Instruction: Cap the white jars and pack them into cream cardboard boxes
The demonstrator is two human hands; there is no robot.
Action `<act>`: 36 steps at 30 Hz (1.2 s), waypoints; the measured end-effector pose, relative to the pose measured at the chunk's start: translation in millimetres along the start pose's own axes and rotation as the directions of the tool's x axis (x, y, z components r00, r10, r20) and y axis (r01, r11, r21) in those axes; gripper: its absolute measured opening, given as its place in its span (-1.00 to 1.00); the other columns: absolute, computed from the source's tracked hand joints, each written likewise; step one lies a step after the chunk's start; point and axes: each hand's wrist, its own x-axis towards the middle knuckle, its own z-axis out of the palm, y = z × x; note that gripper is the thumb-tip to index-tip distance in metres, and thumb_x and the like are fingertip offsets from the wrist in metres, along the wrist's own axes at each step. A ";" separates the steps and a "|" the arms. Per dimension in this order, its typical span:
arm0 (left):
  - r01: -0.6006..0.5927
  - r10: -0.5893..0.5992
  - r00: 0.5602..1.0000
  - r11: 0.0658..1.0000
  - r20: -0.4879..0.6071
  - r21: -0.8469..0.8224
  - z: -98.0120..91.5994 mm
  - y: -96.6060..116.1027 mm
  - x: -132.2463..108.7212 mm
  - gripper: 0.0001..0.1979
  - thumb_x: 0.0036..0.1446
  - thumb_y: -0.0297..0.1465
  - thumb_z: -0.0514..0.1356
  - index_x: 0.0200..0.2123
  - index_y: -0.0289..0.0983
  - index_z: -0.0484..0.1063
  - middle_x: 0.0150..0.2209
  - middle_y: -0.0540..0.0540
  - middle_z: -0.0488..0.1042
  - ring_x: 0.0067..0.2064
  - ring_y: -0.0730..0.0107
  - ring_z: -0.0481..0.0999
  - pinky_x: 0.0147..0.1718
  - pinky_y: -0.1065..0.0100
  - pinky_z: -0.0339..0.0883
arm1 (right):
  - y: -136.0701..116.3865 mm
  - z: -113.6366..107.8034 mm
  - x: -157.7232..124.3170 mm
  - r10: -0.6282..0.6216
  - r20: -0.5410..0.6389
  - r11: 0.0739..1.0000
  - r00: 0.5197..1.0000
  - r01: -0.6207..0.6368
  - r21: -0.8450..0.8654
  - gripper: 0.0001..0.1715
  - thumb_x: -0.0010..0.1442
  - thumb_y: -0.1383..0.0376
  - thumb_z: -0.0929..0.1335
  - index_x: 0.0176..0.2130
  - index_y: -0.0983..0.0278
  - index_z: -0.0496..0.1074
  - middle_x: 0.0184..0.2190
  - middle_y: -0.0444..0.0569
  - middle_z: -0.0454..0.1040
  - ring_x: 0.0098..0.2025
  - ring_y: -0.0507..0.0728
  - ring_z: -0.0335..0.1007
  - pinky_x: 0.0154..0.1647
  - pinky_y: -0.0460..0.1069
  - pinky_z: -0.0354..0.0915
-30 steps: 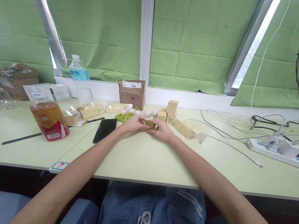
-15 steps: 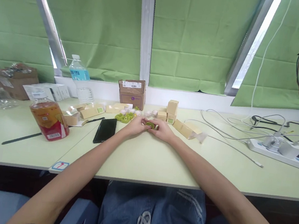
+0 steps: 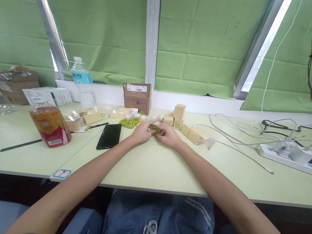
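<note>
Between my two hands, low over the table, is a small green piece, mostly covered by fingers. My left hand grips its left side, and my right hand grips its right side. More green pieces lie just beyond my left hand. Small pale round things sit behind my fingers. Small yellow boxes are stacked behind my right hand, and a longer yellow box lies to its right.
A black phone lies left of my hands, with a red-labelled bottle farther left. A water bottle and a brown carton stand at the back. Cables and a power strip are on the right.
The green piece has tilted or turned slightly between my fingers, and less of it shows. My hands stay in nearly the same place. The view has shifted very slightly.
</note>
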 end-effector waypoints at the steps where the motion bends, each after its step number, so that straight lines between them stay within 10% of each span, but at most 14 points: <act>1: 0.008 -0.008 1.000 1.000 -0.002 0.015 0.5 -0.3 0.2 -0.82 0.16 -0.37 0.28 -0.16 -0.27 0.59 -0.18 -0.13 0.65 -0.19 0.18 0.57 -0.15 0.25 0.40 | -0.4 -0.1 -0.1 -0.002 0.002 1.000 1.000 0.002 -0.004 -0.46 0.18 0.51 0.39 0.14 0.30 0.56 -0.22 -0.02 0.56 -0.25 0.07 0.43 -0.19 -0.05 0.36; 17: 0.171 -0.143 0.981 0.957 -0.133 0.233 11.4 13.0 -2.9 -0.81 0.13 -0.36 0.23 -0.20 -0.23 0.60 -0.20 -0.19 0.64 -0.14 0.00 0.58 -0.15 0.16 0.37 | 1.0 3.5 0.7 0.011 -0.036 0.998 0.999 -0.013 -0.056 -0.44 0.11 0.57 0.34 0.06 0.27 0.60 -0.21 0.01 0.46 -0.20 0.13 0.40 -0.14 -0.02 0.39; 25: 0.032 -0.031 0.999 0.995 0.006 -0.097 9.7 2.2 3.1 -0.72 0.13 -0.35 0.20 -0.16 -0.34 0.62 -0.26 -0.16 0.64 -0.25 0.18 0.56 -0.17 0.23 0.41 | 7.2 6.8 3.9 0.042 -0.142 0.993 0.989 -0.057 -0.101 -0.57 0.18 0.54 0.30 -0.04 0.30 0.58 -0.20 0.04 0.54 -0.19 0.15 0.41 -0.05 0.02 0.36; 36: 0.031 -0.030 0.998 0.999 -0.048 0.015 12.4 7.2 0.3 -0.80 0.09 -0.37 0.21 -0.25 -0.29 0.59 -0.30 -0.12 0.63 -0.30 0.23 0.54 -0.23 0.27 0.38 | 2.1 2.8 4.5 0.194 -0.175 0.975 0.965 -0.209 -0.076 -0.86 0.10 0.46 0.37 -0.28 0.31 0.50 -0.35 -0.05 0.54 -0.32 0.09 0.37 -0.25 -0.04 0.26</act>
